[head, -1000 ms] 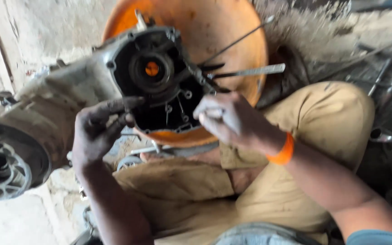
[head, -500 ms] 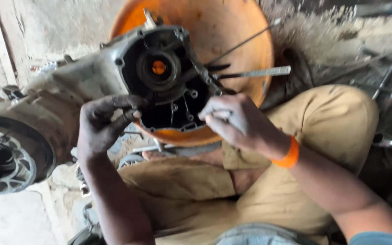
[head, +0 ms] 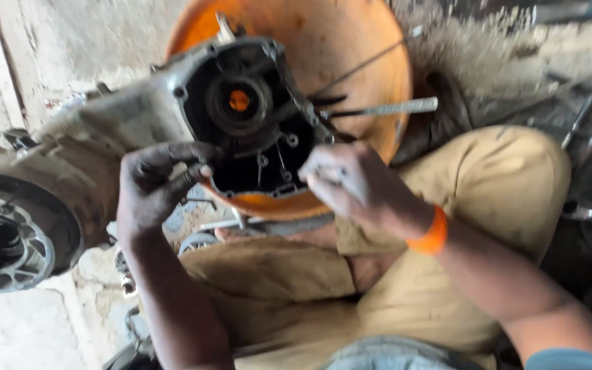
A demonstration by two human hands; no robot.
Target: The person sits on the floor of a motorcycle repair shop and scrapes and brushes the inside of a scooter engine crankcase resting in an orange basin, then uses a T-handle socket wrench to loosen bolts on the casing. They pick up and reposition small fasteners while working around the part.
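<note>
Engine casing of grimy grey cast metal, with an open dark cavity and a round bore showing orange through its middle, lies tilted across the person's lap and out to the left, its open face turned up toward the camera so the inside can be reached. Its far end, a round finned hub, hangs low at the left edge. Behind the open cavity sits a wide orange metal basin, its lower rim just below the casing, seemingly placed to catch what drops out.

The left hand, blackened with grease, curls its fingers over the cavity's lower left rim, apparently steadying the casing. The right hand, an orange band on its wrist, is closed at the cavity's right edge; motion blur hides whether it pinches anything. A thin grey metal rod lies across the basin's right rim.
</note>
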